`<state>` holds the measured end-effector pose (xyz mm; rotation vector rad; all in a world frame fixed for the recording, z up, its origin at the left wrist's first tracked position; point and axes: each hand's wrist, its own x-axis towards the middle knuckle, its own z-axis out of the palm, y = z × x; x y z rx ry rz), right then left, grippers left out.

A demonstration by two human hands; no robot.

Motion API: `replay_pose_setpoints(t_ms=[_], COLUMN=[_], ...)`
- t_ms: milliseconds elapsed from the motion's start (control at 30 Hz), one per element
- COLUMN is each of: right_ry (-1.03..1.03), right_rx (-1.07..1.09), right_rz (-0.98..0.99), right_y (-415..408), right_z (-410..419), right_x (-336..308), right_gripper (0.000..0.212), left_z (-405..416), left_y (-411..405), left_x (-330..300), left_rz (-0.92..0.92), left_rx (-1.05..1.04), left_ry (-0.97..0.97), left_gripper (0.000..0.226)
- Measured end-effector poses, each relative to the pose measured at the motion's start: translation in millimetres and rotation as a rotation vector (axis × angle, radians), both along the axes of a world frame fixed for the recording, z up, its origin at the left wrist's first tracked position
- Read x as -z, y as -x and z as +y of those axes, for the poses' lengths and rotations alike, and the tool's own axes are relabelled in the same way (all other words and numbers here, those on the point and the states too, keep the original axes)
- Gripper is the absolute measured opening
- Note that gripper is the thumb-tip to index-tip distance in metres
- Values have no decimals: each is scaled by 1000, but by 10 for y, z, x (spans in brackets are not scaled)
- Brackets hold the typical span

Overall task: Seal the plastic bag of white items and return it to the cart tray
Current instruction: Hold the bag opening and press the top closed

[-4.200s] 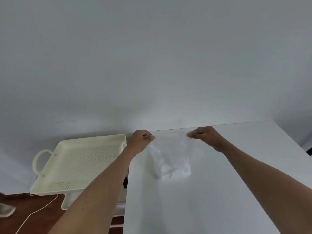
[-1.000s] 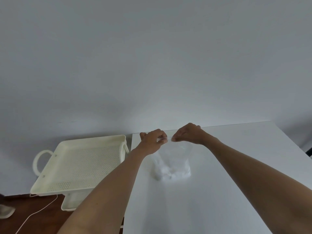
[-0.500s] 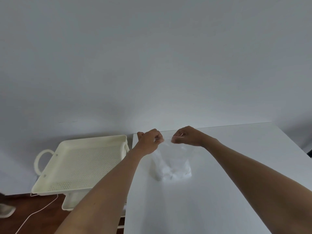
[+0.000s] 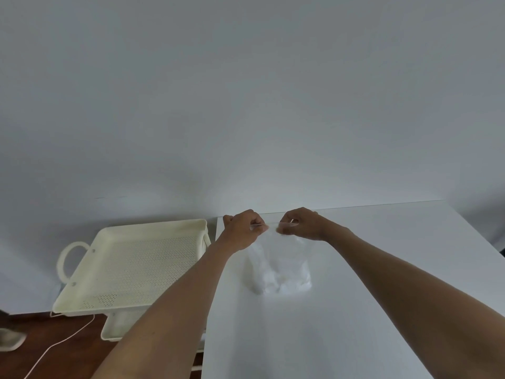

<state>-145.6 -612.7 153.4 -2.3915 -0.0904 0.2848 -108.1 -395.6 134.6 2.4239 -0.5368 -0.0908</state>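
Observation:
A clear plastic bag (image 4: 278,266) with white items in its bottom stands upright on the white table (image 4: 355,310), close to the far left corner. My left hand (image 4: 243,231) pinches the bag's top edge at its left part. My right hand (image 4: 300,224) pinches the same top edge just to the right, a short gap between the two hands. The cream perforated cart tray (image 4: 131,266) sits left of the table, lower than the tabletop, with nothing in it.
A loop handle (image 4: 68,258) sticks out at the tray's left end. A lower cart shelf (image 4: 114,328) shows under the tray. A white cable (image 4: 57,346) trails over the dark wood floor. A plain grey wall stands right behind table and cart.
Over four seconds my hands came together from the bag's two top corners toward the middle of its top edge. In the last half second they barely moved.

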Motion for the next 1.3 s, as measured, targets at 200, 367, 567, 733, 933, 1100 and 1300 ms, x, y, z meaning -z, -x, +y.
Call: replay_pose_setpoints(t_ms=[200, 367, 567, 733, 933, 1100, 1300], right_ry=[26, -74, -28, -43, -88, -61, -121], right_rx=[0, 22, 21, 43, 45, 50, 60], right_rz=[-72, 14, -41, -75, -39, -60, -30], right_y=[-27, -28, -51, -46, -51, -75, -77], right_z=[36, -10, -23, -41, -128, -127, -207], right_x=[-11, -38, -27, -28, -18, -12, 31], right_gripper=[18, 26, 26, 31, 26, 21, 16], left_z=[15, 60, 32, 42, 69, 67, 116], left_y=[-4, -30, -40, -43, -40, -18, -12], left_x=[-7, -15, 18, 21, -12, -28, -87], left_rz=[14, 3, 31, 19, 12, 27, 34], left_rx=[-1, 2, 12, 15, 9, 2, -5], left_ry=[-16, -12, -6, -9, -2, 11, 5], left_gripper=[20, 14, 14, 13, 14, 15, 14])
